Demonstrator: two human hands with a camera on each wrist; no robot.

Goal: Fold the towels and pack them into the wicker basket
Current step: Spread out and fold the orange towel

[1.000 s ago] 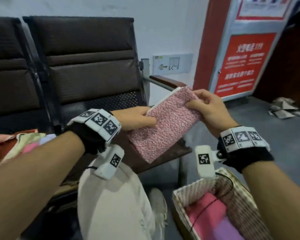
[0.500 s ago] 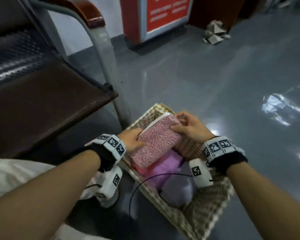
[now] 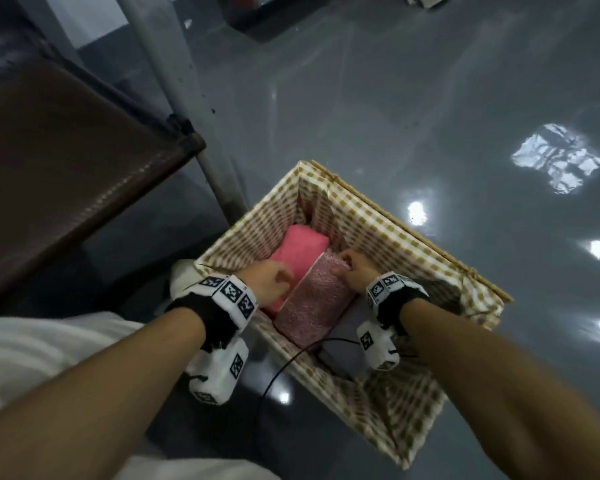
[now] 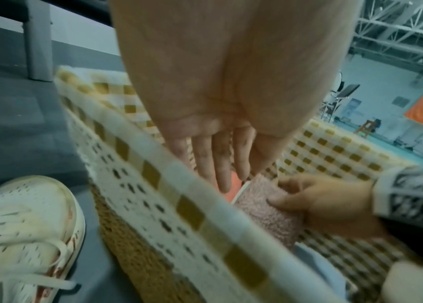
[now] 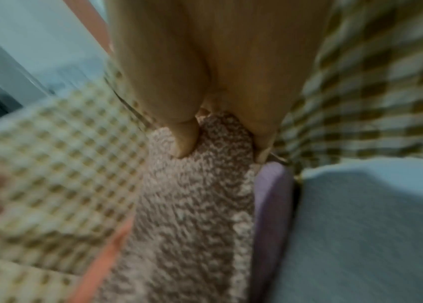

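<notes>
The wicker basket (image 3: 395,233) with its checked lining stands on the floor. The speckled pink towel (image 3: 312,306), folded, stands on edge inside it, beside a folded plain pink towel (image 3: 300,245). My right hand (image 3: 355,268) pinches the speckled towel's far end, thumb on one face (image 5: 186,141). My left hand (image 3: 274,277) reaches over the basket rim (image 4: 179,184) with straight fingers (image 4: 220,164) along the towel's (image 4: 267,213) left side. A purple towel (image 5: 270,194) and a grey-blue towel (image 5: 360,225) lie on the right of the speckled one (image 5: 194,205).
A brown chair seat (image 3: 66,168) and its metal leg (image 3: 194,133) stand left of the basket. My white shoe (image 4: 23,225) sits against the basket's near-left side. A black cable (image 3: 291,362) hangs over the near rim. Glossy grey floor (image 3: 465,98) spreads to the right.
Both hands have carried the speckled towel from above the chair seat down into the basket. The left hand's fingers, earlier on the towel's end, now lie straight along its side.
</notes>
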